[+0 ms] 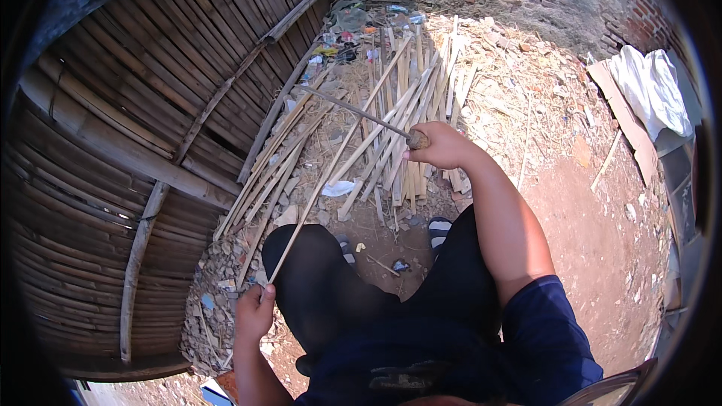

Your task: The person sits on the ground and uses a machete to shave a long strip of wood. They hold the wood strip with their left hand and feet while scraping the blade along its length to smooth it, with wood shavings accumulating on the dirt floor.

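Hands: the two are well apart. The left hand [254, 314] is closed on the near end of a long, thin wooden strip [313, 202], with the thumb on the upper side. The right hand [440, 147] is closed around the handle of a knife [353, 108], a long narrow blade pointing to the left and away from the person.

Position of the strip: it runs at a slant from the left hand, past the left knee [301, 244], up over the stacked material. The blade crosses its line in this view; whether the edge touches the wood cannot be determined.

Material on site: a loose pile of pale strips [412, 177] lies on the ground in front of the person, many crossing one another. A second group of strips [274, 162] lies to the left, alongside the bamboo wall [158, 75]. Dry shavings and straw-like litter [519, 68] cover the ground to the right of the pile. A white scrap [338, 189] lies at the pile's near edge.

Progress, as judged: one strip is in hand and under the blade, so work on it appears unfinished. The litter suggests that some cutting or scraping is done. Which of the strips lying about are finished and which are left cannot be established; no clear sorting shows between the two groups. A count is not possible, as the strips overlap. No cut or notch can be made out on the held strip.
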The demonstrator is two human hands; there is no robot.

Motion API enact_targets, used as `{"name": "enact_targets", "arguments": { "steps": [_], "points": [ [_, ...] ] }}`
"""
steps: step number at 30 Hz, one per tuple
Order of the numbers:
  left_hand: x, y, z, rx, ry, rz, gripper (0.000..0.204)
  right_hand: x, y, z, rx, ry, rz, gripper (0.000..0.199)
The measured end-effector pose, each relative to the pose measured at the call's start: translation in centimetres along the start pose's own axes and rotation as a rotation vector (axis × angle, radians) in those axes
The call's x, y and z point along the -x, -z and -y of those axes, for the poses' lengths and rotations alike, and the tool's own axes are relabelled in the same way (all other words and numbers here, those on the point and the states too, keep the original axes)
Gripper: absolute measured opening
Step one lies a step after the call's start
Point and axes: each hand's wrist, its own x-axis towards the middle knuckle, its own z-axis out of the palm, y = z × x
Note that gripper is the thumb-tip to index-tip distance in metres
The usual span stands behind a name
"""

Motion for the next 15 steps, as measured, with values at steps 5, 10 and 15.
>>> {"name": "enact_targets", "arguments": {
  "steps": [5, 10, 15],
  "points": [
    [-7.7, 2.4, -9.3, -0.016, -0.132, -0.171, 0.06, 0.8, 1.9, 1.7, -0.185, 0.032, -0.181, 0.042],
    [-16.6, 1.2, -19.0, -0.022, -0.232, -0.202, 0.057, -0.3, 2.8, 6.0, -0.092, 0.067, -0.222, 0.047],
    [-19.9, -2.4, -19.0, -0.033, -0.226, -0.128, 0.055, -1.4, 1.0, 6.5, 0.101, 0.067, -0.154, 0.043]
  ]
}}
